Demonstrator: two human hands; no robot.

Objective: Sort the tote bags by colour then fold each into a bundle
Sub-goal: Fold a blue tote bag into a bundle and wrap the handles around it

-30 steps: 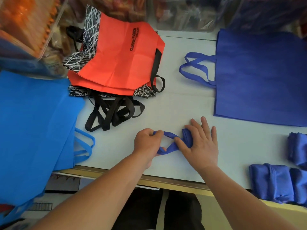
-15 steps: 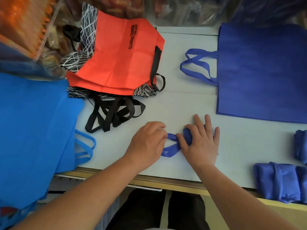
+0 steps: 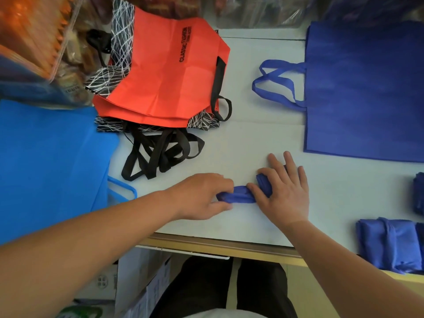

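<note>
Head view: by the near edge of the tabletop, about midway along, a half-rolled dark bundle, pinned under the flat, spread right hand, with its strap pinched in the curled fingers of the left hand. Judged soft, light, springy cloth, apt to unroll once released; best held by pressing the roll and pulling the strap taut close to its root. Counted: one flat dark bag at the far right corner, at least two done bundles along the right edge, two red bags on patterned bags of unclear number, one light blue bag over the left edge
</note>
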